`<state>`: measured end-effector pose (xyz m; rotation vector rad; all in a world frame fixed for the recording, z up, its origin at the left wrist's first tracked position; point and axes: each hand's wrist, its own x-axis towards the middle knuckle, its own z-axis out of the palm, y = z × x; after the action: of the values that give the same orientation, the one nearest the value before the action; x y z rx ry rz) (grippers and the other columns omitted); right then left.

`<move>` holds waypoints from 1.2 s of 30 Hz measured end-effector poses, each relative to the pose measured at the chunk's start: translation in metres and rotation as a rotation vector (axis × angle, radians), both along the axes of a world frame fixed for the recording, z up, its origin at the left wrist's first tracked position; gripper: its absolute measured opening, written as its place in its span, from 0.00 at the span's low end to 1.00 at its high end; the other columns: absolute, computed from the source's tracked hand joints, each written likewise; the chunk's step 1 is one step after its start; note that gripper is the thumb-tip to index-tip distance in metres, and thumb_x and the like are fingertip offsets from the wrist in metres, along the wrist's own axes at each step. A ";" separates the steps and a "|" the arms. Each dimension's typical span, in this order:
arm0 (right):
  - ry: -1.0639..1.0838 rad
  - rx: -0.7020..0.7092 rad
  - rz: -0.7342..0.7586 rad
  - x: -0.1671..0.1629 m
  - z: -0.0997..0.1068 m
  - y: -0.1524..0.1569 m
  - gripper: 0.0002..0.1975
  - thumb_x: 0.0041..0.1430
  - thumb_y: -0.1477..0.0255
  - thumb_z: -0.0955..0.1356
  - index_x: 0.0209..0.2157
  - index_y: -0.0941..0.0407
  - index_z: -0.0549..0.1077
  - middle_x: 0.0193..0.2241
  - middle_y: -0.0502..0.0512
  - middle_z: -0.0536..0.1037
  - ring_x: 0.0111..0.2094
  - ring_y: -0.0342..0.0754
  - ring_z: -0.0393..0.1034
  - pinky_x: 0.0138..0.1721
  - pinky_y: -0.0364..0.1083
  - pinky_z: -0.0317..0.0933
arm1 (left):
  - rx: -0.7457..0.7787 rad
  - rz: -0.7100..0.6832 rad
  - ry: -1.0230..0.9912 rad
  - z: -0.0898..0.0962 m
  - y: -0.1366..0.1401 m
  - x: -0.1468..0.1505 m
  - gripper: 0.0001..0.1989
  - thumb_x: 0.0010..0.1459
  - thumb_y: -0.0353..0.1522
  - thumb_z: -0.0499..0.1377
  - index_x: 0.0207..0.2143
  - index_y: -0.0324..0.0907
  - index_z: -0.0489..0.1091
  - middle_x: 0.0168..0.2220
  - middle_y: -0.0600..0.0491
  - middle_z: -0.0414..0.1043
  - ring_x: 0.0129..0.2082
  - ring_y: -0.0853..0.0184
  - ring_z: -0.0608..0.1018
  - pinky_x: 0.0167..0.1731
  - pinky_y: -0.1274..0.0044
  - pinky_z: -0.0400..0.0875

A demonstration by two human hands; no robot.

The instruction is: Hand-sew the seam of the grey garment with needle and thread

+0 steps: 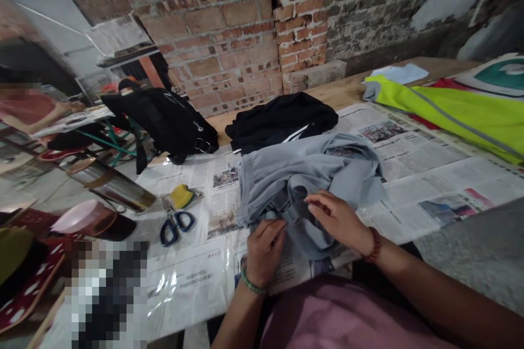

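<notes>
"Where's the grey fabric garment (262, 185)?"
"On the table, directly under the fingertips, its bulk heaped at twelve o'clock from both hands."

"And the fingers?"
"On the left hand (264, 251), wearing a green beaded bracelet (252, 282), they're bent and drawn together at the cloth's near edge. The right hand (338, 221), with its red-brown beaded bracelet (373, 245), curls over a loose grey fold. I can't tell whether either one pinches fabric."

"What's around them?"
"Scissors with dark blue looped handles (177, 227) at nine o'clock, a bright yellow piece (181, 196) over their blades. Everything lies on printed newspaper sheets (409, 172) (small Chinese columns, too blurred for me to read)."

"Farther off?"
"A black cloth garment with white stripes (282, 114) at twelve, and a black fabric bag (164, 122) at ten, its small white lettering illegible. At two, a fluorescent yellow garment with a grey band (458, 103), then a white-and-teal iron (501, 76). The red brick wall (221, 27) stands beyond, at twelve."
</notes>
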<state>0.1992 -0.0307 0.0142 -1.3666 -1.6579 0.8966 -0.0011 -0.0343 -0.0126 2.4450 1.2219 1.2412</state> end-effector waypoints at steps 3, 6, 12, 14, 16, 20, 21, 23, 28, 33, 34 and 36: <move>-0.042 0.082 0.142 -0.009 0.002 0.014 0.09 0.56 0.71 0.61 0.31 0.56 0.73 0.34 0.55 0.73 0.37 0.46 0.66 0.42 0.45 0.59 | 0.001 -0.016 0.003 0.002 0.000 0.001 0.10 0.53 0.23 0.54 0.36 0.42 0.70 0.30 0.51 0.73 0.31 0.69 0.76 0.31 0.79 0.71; 0.023 0.041 0.271 -0.021 0.002 0.019 0.08 0.54 0.71 0.63 0.30 0.56 0.74 0.33 0.54 0.74 0.38 0.45 0.67 0.43 0.44 0.58 | -0.010 -0.023 -0.013 0.004 -0.001 0.001 0.10 0.53 0.24 0.54 0.36 0.42 0.71 0.30 0.51 0.73 0.31 0.69 0.76 0.31 0.79 0.71; 0.291 -0.174 0.214 -0.039 -0.007 0.017 0.05 0.50 0.71 0.65 0.28 0.57 0.72 0.28 0.50 0.73 0.32 0.43 0.66 0.38 0.42 0.58 | -0.143 -0.022 -0.096 0.003 -0.001 0.002 0.09 0.52 0.24 0.55 0.35 0.41 0.72 0.30 0.51 0.74 0.30 0.69 0.75 0.31 0.79 0.70; 0.436 -0.259 0.149 -0.043 -0.011 0.018 0.06 0.50 0.69 0.65 0.27 0.58 0.70 0.25 0.49 0.72 0.30 0.42 0.65 0.36 0.42 0.57 | -0.277 0.004 -0.158 0.003 0.002 0.002 0.08 0.51 0.26 0.56 0.33 0.41 0.73 0.29 0.52 0.74 0.29 0.69 0.75 0.31 0.78 0.69; 0.584 -0.317 0.096 -0.046 -0.015 0.021 0.07 0.48 0.68 0.65 0.25 0.58 0.68 0.22 0.48 0.71 0.27 0.40 0.64 0.34 0.41 0.56 | -0.454 0.028 -0.223 0.003 0.004 0.002 0.06 0.50 0.28 0.57 0.31 0.41 0.74 0.28 0.53 0.75 0.28 0.68 0.75 0.29 0.78 0.68; 0.808 -0.400 0.030 -0.054 -0.021 0.028 0.09 0.43 0.68 0.68 0.22 0.58 0.65 0.18 0.47 0.69 0.23 0.39 0.62 0.31 0.41 0.55 | -0.754 0.058 -0.346 0.006 0.008 0.001 0.06 0.48 0.33 0.59 0.26 0.39 0.75 0.23 0.55 0.73 0.24 0.70 0.72 0.24 0.81 0.65; 0.845 -0.410 0.017 -0.056 -0.023 0.029 0.09 0.42 0.68 0.68 0.21 0.58 0.65 0.17 0.46 0.69 0.22 0.39 0.61 0.30 0.41 0.54 | -0.802 0.068 -0.384 0.006 0.009 0.001 0.07 0.47 0.34 0.60 0.26 0.39 0.74 0.22 0.56 0.72 0.23 0.71 0.71 0.23 0.82 0.63; 0.900 -0.418 0.004 -0.060 -0.024 0.030 0.09 0.40 0.69 0.69 0.20 0.58 0.65 0.17 0.46 0.69 0.22 0.38 0.61 0.29 0.41 0.54 | -0.879 0.086 -0.470 0.006 0.010 0.000 0.08 0.46 0.34 0.61 0.25 0.38 0.74 0.20 0.57 0.70 0.21 0.73 0.68 0.21 0.82 0.61; 0.952 -0.405 -0.015 -0.061 -0.025 0.037 0.10 0.40 0.69 0.70 0.20 0.58 0.65 0.16 0.46 0.69 0.20 0.38 0.61 0.26 0.40 0.54 | -0.985 0.094 -0.619 0.004 0.010 -0.002 0.08 0.42 0.35 0.63 0.23 0.38 0.73 0.18 0.58 0.67 0.19 0.75 0.65 0.20 0.83 0.58; 0.931 -0.364 0.000 -0.047 -0.014 0.050 0.12 0.44 0.67 0.69 0.23 0.58 0.64 0.20 0.47 0.71 0.19 0.37 0.63 0.22 0.38 0.53 | -1.042 0.097 -0.670 0.006 0.008 -0.003 0.08 0.39 0.34 0.65 0.21 0.38 0.73 0.17 0.58 0.67 0.19 0.75 0.65 0.21 0.82 0.59; 0.914 -0.361 0.036 -0.044 -0.009 0.052 0.12 0.45 0.66 0.69 0.25 0.58 0.63 0.22 0.47 0.72 0.19 0.37 0.63 0.20 0.38 0.53 | -1.055 0.107 -0.694 0.007 0.008 -0.002 0.08 0.38 0.34 0.65 0.22 0.38 0.73 0.18 0.58 0.68 0.19 0.74 0.66 0.22 0.82 0.60; 0.905 -0.367 0.108 -0.040 -0.001 0.054 0.12 0.48 0.64 0.68 0.28 0.56 0.62 0.23 0.48 0.73 0.17 0.38 0.64 0.18 0.38 0.54 | -1.076 0.126 -0.731 0.007 0.008 -0.002 0.08 0.37 0.33 0.65 0.22 0.38 0.74 0.18 0.58 0.68 0.19 0.74 0.66 0.22 0.82 0.60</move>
<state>0.1594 0.0237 0.0136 -0.8565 -0.8882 1.6348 -0.0027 -0.0260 -0.0053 1.0445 1.2939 0.9469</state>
